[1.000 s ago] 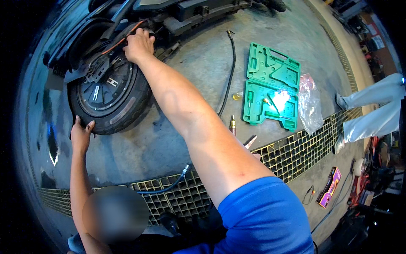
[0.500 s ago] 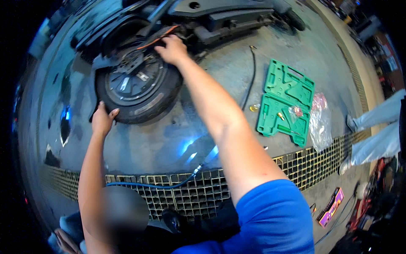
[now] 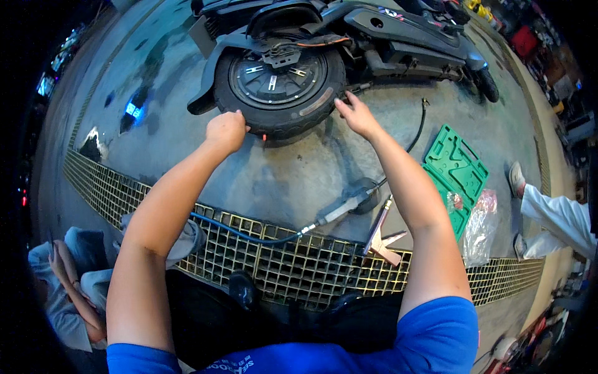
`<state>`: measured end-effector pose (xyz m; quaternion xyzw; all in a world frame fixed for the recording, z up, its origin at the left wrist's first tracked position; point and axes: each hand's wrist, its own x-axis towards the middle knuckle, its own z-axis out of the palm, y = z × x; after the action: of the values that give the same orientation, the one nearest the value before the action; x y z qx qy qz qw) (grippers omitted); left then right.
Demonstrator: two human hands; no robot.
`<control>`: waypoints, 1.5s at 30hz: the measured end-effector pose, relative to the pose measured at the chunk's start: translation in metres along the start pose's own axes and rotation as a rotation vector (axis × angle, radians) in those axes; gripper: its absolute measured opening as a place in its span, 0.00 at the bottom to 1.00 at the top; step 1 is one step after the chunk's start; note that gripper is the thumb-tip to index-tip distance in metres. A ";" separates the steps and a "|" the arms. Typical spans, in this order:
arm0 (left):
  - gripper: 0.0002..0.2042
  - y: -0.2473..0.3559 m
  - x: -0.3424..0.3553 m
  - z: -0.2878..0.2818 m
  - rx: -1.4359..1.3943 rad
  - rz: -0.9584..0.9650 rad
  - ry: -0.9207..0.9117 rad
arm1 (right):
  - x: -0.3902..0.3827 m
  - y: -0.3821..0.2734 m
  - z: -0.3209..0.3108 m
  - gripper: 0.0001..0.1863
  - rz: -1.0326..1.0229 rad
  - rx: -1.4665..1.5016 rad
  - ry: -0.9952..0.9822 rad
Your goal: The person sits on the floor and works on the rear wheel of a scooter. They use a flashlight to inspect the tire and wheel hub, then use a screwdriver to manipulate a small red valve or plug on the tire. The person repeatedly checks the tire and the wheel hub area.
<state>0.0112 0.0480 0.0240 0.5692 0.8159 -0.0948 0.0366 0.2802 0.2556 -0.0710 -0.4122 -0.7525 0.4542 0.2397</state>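
A black scooter (image 3: 405,47) lies on its side, its wheel facing me with a black tire (image 3: 286,129) and a dark hub (image 3: 277,78). My left hand (image 3: 227,131) is closed at the tire's near left edge, its fingertips partly hidden against the tread. Just right of it, a small red-orange piece (image 3: 264,137) sticks out of the tread. My right hand (image 3: 358,117) is at the tire's right edge, thumb and fingers apart, holding nothing. Above the hub runs an orange cable (image 3: 324,42).
Below the wheel lie a grey air tool (image 3: 342,207) on a blue hose (image 3: 249,237) and a pistol-shaped hand tool (image 3: 387,244). An open green case (image 3: 458,168) and clear plastic bag (image 3: 481,234) lie right, beside a standing person (image 3: 554,218). Another person (image 3: 75,280) sits left. Metal grating (image 3: 293,268) crosses the floor.
The view has shifted, and the wheel appears farther right. My right hand has come from the wheel's upper right down to its edge. The red-orange piece and both tools now show.
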 end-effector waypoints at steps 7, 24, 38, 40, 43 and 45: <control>0.18 -0.003 -0.005 0.010 0.044 0.103 0.073 | -0.057 -0.009 -0.018 0.34 0.124 -0.002 -0.134; 0.19 0.001 -0.013 0.011 -0.057 0.254 0.062 | -0.036 -0.045 0.131 0.20 0.469 1.138 0.156; 0.43 0.007 -0.009 0.019 0.096 0.293 0.342 | -0.055 -0.015 0.054 0.45 0.554 0.491 -0.232; 0.46 0.009 -0.002 0.018 0.094 0.282 0.302 | -0.062 -0.002 0.041 0.45 0.542 0.439 -0.259; 0.46 0.006 0.003 0.017 0.060 0.283 0.259 | -0.083 -0.005 0.032 0.40 0.564 0.368 -0.256; 0.46 0.011 0.006 0.019 0.051 0.280 0.250 | -0.093 -0.002 0.018 0.38 0.573 0.336 -0.282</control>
<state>0.0187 0.0532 0.0035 0.6854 0.7241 -0.0379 -0.0665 0.3169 0.1680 -0.0767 -0.4948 -0.5469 0.6726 0.0607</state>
